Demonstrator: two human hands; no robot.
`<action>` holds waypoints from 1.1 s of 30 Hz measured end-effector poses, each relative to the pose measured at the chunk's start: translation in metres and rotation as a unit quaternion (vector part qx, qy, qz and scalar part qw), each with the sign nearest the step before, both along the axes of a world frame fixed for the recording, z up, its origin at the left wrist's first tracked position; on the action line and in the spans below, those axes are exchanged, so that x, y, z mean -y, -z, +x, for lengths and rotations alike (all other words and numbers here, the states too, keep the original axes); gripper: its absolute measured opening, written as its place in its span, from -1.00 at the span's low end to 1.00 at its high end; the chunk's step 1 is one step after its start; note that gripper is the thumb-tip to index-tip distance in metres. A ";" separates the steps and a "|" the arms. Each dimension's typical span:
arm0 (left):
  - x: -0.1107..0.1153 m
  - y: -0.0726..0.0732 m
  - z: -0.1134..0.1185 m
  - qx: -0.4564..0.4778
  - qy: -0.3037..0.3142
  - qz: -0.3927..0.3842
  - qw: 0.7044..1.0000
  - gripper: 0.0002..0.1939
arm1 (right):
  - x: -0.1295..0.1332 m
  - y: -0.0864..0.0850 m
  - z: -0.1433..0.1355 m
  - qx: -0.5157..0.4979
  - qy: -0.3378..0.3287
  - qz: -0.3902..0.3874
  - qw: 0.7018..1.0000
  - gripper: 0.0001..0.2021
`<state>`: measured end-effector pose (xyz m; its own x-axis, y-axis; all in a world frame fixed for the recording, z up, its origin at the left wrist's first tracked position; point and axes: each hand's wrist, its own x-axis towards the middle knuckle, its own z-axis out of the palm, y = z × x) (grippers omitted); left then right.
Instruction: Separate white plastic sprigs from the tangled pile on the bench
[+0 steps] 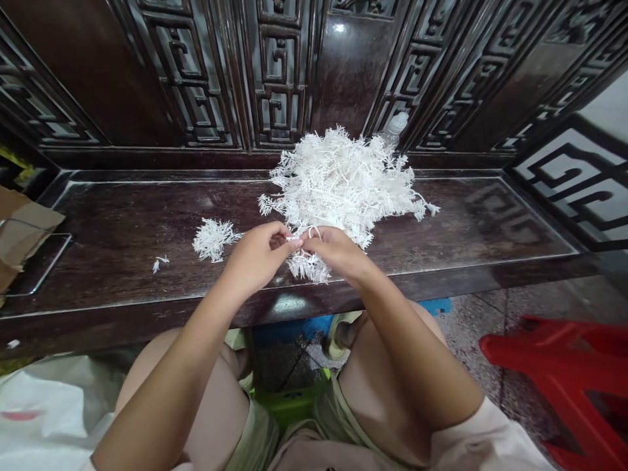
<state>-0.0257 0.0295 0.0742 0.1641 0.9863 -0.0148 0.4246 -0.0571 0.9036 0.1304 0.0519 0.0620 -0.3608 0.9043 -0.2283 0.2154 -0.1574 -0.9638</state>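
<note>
My left hand (262, 252) and my right hand (333, 248) meet above the front edge of a dark wooden bench (147, 196). Thumbs and fingers of both are pinched on a white stringy piece, with a thin loop rising by the right fingers. Below them hangs a white frayed tuft (309, 267); whether it is joined to the pinched piece I cannot tell. Right behind my hands lies a big heap of white branched plastic sprigs (341, 180). To the left of my left hand sits a small bunch of similar sprigs (214, 239).
Two tiny white scraps (157, 265) lie further left. A clear bottle (396, 124) stands behind the heap against the carved backrest (343, 72). At the left end are cardboard (22, 226) and a wire frame. A red stool (564, 366) is on the floor at right.
</note>
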 end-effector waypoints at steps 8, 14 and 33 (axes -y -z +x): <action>-0.009 0.001 -0.009 0.077 0.023 -0.027 0.996 -0.80 | 0.000 0.001 0.001 -0.021 -0.013 0.043 0.999 -0.85; -0.007 0.000 -0.006 0.047 0.033 -0.021 0.998 -0.87 | 0.000 0.001 0.001 -0.023 0.001 0.082 0.996 -0.83; -0.012 -0.006 -0.011 0.296 0.010 -0.200 0.934 -0.82 | 0.003 -0.004 0.001 -0.053 -0.035 0.088 0.994 -0.82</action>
